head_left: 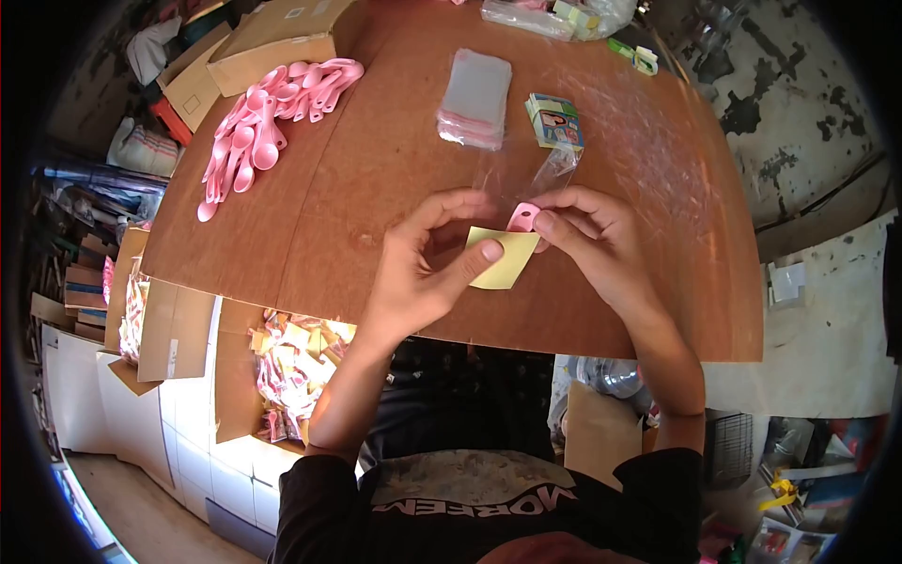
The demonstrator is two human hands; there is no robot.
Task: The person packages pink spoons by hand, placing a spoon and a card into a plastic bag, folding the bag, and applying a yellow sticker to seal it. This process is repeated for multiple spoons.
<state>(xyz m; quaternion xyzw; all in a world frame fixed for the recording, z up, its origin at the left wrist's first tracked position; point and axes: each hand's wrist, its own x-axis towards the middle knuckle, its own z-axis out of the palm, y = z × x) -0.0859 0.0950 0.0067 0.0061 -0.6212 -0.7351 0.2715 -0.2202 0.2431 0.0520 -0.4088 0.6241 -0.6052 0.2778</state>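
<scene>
A pale yellow paper card is pinched under the thumb of my left hand. From behind its upper edge sticks the handle end of a pink spoon, with a hole in it. The fingers of my right hand close on that handle end, beside the card. The spoon's bowl is hidden. Clear plastic film shows just above my fingers. Farther up the table lie a stack of clear plastic bags and a stack of small printed cards.
Pink spoons lie heaped at the left of the brown table. Behind them is a cardboard box. Below the table's front edge, an open carton holds many packed pieces. Crumpled clear plastic spreads over the right side.
</scene>
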